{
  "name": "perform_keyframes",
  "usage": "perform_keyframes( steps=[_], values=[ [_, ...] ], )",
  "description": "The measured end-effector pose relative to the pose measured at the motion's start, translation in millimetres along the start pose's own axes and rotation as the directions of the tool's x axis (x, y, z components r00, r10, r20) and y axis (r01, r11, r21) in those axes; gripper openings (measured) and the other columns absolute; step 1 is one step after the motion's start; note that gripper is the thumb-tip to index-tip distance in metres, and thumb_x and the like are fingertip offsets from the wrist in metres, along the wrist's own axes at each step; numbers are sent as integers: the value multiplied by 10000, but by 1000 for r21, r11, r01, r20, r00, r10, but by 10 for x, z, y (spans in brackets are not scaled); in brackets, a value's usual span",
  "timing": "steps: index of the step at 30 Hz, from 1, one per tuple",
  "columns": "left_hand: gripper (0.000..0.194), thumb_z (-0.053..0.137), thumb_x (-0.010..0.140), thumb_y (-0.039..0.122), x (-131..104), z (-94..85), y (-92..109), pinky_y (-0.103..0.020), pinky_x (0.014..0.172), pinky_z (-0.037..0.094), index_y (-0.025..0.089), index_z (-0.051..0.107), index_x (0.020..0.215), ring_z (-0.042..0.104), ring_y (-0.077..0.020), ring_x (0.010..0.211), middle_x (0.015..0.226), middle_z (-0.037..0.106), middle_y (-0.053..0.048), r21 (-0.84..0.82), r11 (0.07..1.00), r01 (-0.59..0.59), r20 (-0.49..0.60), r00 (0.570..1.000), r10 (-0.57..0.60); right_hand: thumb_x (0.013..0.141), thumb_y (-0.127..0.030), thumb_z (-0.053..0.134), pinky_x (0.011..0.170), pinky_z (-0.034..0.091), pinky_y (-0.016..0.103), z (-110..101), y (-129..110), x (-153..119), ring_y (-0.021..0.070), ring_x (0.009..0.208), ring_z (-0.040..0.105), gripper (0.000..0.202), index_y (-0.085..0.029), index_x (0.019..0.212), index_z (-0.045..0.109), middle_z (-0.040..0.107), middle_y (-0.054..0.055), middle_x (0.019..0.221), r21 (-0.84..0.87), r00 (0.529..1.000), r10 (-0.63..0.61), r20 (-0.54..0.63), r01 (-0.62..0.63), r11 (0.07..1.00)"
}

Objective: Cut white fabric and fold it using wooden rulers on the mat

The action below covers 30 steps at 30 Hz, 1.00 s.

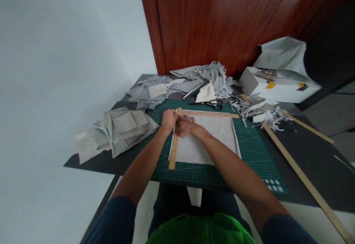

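Note:
A white cloth (208, 140) lies flat on a green cutting mat (191, 170). One wooden ruler (173, 155) runs along the cloth's left edge, and a second wooden ruler (213, 114) lies across its top edge. Where the rulers meet, my left hand (168, 120) is closed at the cloth's top left corner. My right hand (185, 126) comes in from the right over the upright ruler, its fingers bent together in a pinch. What either hand holds is too small to make out. Black-handled scissors (213, 104) lie just beyond the top ruler.
Folded pale cloth pieces (124, 125) are stacked at left. Grey cloth scraps (155, 90) heap along the back, near a red-brown wooden panel (222, 22). On the right are cut fabric strips (263, 112), a white box (280, 87) and a long wooden strip (299, 173).

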<state>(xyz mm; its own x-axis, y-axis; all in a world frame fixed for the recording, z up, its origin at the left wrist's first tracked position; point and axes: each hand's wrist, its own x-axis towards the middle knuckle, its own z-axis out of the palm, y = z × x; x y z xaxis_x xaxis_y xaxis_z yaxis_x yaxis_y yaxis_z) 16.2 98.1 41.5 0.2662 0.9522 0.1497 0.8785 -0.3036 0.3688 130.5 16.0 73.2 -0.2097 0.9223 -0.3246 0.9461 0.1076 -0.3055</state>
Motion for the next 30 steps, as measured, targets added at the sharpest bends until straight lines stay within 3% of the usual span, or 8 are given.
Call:
perform_keyframes(
  steps=[3,11,17,23,30],
  values=[
    [312,548,1003,168,1,-23,-16,-252,937,527,147,849,1081,764,-231,1089,1136,823,-162,0,1000,-10,28,1000,10,856,-495,802,1324,105,658,-47,-22,-26,417,1674,44,1146,-234,1753,139,115,126,1828,2,999,7,42,-7,1000],
    [297,592,957,131,-237,-164,-66,-247,944,545,161,867,1067,777,-225,1080,1121,835,-134,5,999,-36,90,995,35,871,-596,801,1311,142,664,-63,-31,-40,407,1676,53,1002,-282,1695,325,185,125,1811,-3,999,13,45,-13,1000],
    [314,565,1001,155,-300,-172,-11,-265,983,546,154,861,1105,775,-239,1113,1161,824,-154,7,1000,4,43,999,-5,829,-652,816,1308,147,662,-27,-6,-21,419,1673,60,1093,-295,1710,276,168,137,1814,7,999,1,33,-2,1000],
    [306,571,1006,165,-293,-149,9,-276,995,547,154,862,1100,775,-250,1118,1157,823,-160,-6,1000,1,29,1000,-1,853,-640,795,1315,156,650,-17,15,-14,411,1673,77,1074,-294,1716,258,156,122,1820,3,999,17,36,-17,1000],
    [304,599,939,116,-477,-232,-47,-263,967,560,159,871,1068,786,-233,1082,1109,835,-146,-18,1000,2,94,996,0,909,-604,741,1297,211,665,-14,8,-22,416,1671,78,907,-261,1670,385,132,120,1826,-49,999,11,48,-9,999]
  ],
)
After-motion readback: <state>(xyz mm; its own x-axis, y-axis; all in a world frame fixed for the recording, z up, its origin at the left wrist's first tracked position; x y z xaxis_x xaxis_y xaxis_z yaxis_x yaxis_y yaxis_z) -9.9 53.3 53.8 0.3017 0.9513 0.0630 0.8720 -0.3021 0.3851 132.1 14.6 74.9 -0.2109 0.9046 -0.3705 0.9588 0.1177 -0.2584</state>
